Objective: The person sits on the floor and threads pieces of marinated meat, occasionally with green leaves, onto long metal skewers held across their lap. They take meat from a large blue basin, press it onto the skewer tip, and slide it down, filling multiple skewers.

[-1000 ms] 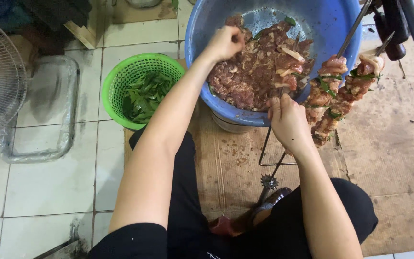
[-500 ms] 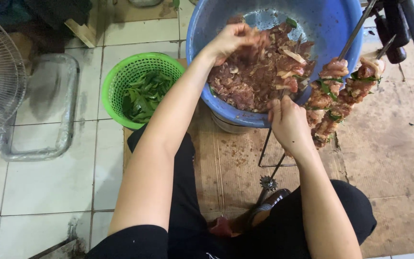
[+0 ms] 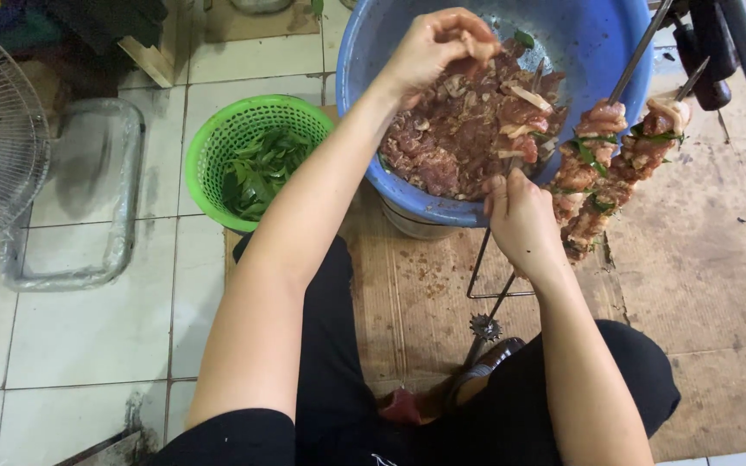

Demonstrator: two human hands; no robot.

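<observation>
Head view: a small piece of meat (image 3: 479,45) is pinched in the closed fingers of the left hand (image 3: 429,47) above the blue basin (image 3: 597,39). Metal skewers (image 3: 593,177), loaded with soft, slippery-looking meat, are gripped by the right hand (image 3: 520,220); the bare stiff shafts seem the surest hold.

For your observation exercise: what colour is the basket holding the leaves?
Bright green; the basket shows best in the head view, left of the blue bowl.
</observation>
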